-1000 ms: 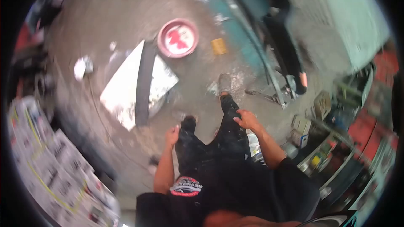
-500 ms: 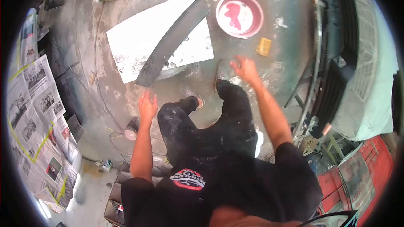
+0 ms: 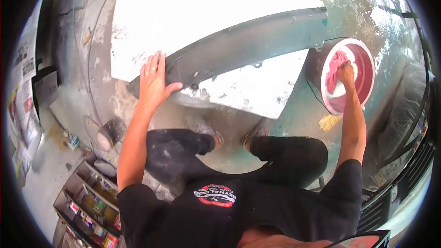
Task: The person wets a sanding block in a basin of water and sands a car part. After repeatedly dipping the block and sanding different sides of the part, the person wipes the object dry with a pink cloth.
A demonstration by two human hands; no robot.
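Note:
A long dark curved car trim piece (image 3: 248,39) lies across a white board (image 3: 262,85). My left hand (image 3: 155,80) rests flat on the trim's left end, fingers straight and thumb spread. To the right, my right hand (image 3: 347,72) reaches down into a pink bucket (image 3: 366,76). Its fingers are closed at the edge of a wet pink cloth (image 3: 336,62), which lies in whitish liquid. The fingertips are partly hidden.
A yellow sponge (image 3: 329,122) lies on the floor beside the bucket. At lower left stands a divided wooden box (image 3: 76,193) with several small items. A cable (image 3: 92,55) runs along the floor at left. Dark car parts (image 3: 409,174) stand at right.
I have bent down closer to the board. My left hand has come onto the trim piece, and my right hand has gone from open air into the bucket, onto the cloth.

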